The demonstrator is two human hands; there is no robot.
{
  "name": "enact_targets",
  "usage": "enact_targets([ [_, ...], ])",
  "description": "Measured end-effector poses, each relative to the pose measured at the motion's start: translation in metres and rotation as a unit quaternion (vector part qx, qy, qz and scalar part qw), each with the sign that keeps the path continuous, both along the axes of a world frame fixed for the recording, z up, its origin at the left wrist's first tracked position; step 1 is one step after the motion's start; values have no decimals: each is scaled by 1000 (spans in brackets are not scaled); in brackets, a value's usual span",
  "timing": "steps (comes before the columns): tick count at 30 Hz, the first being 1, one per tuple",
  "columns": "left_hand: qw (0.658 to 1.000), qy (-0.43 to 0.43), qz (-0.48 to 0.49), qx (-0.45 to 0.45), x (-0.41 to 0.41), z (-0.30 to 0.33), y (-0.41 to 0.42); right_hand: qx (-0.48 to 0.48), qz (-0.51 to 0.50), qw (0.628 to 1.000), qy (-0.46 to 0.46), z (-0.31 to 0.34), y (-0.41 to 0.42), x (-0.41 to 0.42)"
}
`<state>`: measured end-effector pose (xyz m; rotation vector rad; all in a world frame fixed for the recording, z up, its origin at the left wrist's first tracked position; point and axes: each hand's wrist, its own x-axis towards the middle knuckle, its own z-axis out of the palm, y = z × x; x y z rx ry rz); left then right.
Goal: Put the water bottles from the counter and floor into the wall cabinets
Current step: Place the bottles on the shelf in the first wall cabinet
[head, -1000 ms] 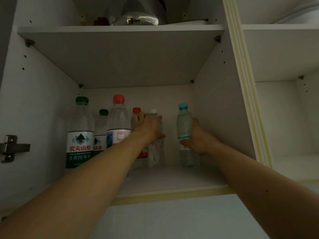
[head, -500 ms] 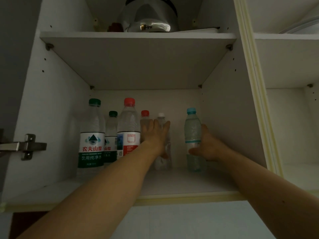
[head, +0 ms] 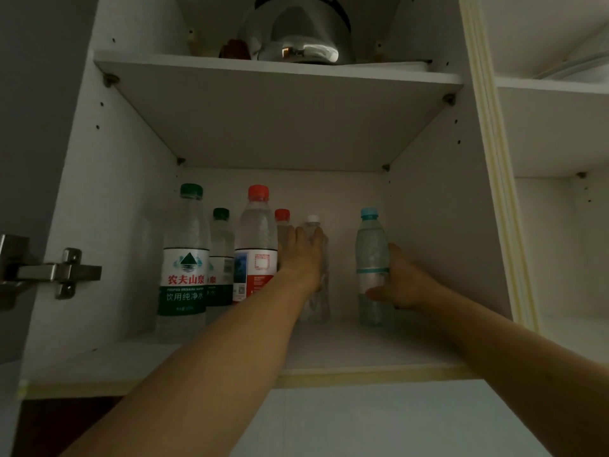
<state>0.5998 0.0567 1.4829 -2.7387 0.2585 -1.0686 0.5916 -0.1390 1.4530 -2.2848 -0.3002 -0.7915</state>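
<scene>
Head view: left hand [head: 301, 258] grips white-capped bottle [head: 318, 301]; right hand [head: 400, 282] grips blue-capped bottle [head: 372, 252].

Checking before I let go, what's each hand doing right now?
Left hand: grip wrapped around the white-capped bottle.
Right hand: grip curled around the blue-capped bottle, which stands upright on the shelf.

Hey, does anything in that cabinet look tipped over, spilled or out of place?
Nothing stands out. All six bottles stand upright on the lower shelf, including the white-capped bottle under the left hand and the blue-capped bottle in the right hand.
</scene>
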Motion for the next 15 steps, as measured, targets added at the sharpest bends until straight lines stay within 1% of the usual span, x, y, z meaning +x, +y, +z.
enact_targets([
  [5, 999, -22, -43, -17, 3, 6, 4, -39, -22, 999, 20, 7, 15, 5],
  [7, 999, -38, -27, -11, 5, 7, 4, -69, -46, 996, 37, 15, 23, 8],
  [9, 999, -24, -10, -34, 8, 6, 7, -84, -59, 992, 67, 22, 30, 11],
  [12, 999, 5, -2, -54, 15, 7, 13, -75, -75, 989, 101, 29, 38, 17],
  [15, 999, 3, 0, -48, 19, 7, 14, -48, -77, 989, 118, 30, 40, 25],
])
